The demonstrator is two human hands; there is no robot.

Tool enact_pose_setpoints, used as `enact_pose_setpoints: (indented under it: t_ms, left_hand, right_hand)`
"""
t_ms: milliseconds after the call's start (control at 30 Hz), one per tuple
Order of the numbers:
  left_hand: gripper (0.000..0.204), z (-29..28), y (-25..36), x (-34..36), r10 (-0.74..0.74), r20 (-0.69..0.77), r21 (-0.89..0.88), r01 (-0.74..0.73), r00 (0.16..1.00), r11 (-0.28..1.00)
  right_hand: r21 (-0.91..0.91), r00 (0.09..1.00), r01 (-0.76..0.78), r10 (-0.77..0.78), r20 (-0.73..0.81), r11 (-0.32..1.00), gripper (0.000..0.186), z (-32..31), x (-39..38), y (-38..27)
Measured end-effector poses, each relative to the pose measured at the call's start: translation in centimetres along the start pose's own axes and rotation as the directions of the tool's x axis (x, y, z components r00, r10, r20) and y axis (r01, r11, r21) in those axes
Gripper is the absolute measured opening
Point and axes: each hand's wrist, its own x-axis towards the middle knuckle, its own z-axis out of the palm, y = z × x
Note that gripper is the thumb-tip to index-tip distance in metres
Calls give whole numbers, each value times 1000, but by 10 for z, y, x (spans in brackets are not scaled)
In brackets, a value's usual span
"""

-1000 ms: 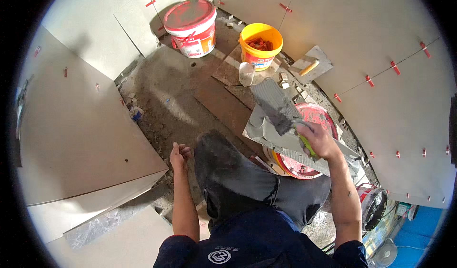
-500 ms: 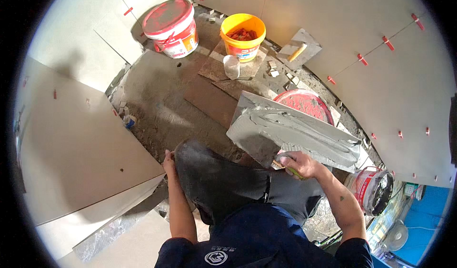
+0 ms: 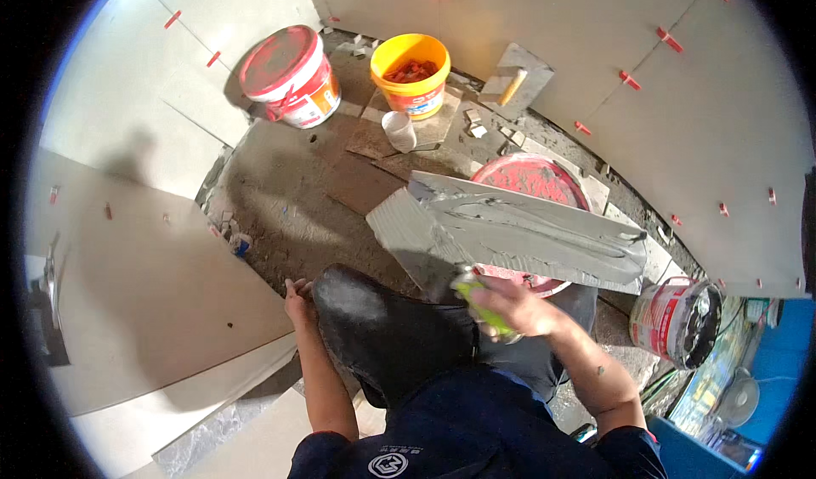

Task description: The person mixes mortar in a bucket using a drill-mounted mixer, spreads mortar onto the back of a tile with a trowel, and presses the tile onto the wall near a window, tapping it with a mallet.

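Observation:
My right hand (image 3: 514,307) grips the green handle of a trowel (image 3: 478,299) at the near edge of a long tile (image 3: 518,232) coated with grey adhesive. The tile lies across a red tub (image 3: 531,177) in front of my knee. My left hand (image 3: 297,296) rests on the bare mortar floor beside my black-clad knee (image 3: 382,330), holding nothing.
At the back stand a white bucket with a red lid (image 3: 289,75), a yellow bucket (image 3: 412,71), a white cup (image 3: 398,130) and a float with a wooden handle (image 3: 514,84). A small pail (image 3: 676,322) stands at right. Laid floor tiles (image 3: 144,292) lie at left; wall tiles carry red clips (image 3: 629,79).
The coated tile has swung from a steep tilt to lying flatter across the red tub. My right hand has moved down to its near edge. My left hand has stayed by the knee.

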Motion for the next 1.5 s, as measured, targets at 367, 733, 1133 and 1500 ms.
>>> enact_pose_setpoints:
  t_ms: [367, 733, 1133, 1500]
  left_hand:
    - [45, 40, 18, -21, -57, 131, -128, 74, 990, 989]
    - [50, 55, 29, -22, -111, -67, 57, 115, 992, 992]
    - [54, 59, 27, -15, 64, 177, 59, -76, 982, 995]
    - [64, 44, 9, 3, 49, 257, 112, -81, 965, 990]
  right_hand:
    - [-134, 843, -101, 14, -537, 986, 42, 28, -45, 27]
    - [498, 595, 244, 277, -754, 832, 33, 17, -121, 73]
    - [-156, 720, -266, 88, -688, 951, 38, 29, -114, 52]
    - [10, 313, -375, 137, -940, 927, 32, -32, -225, 112]
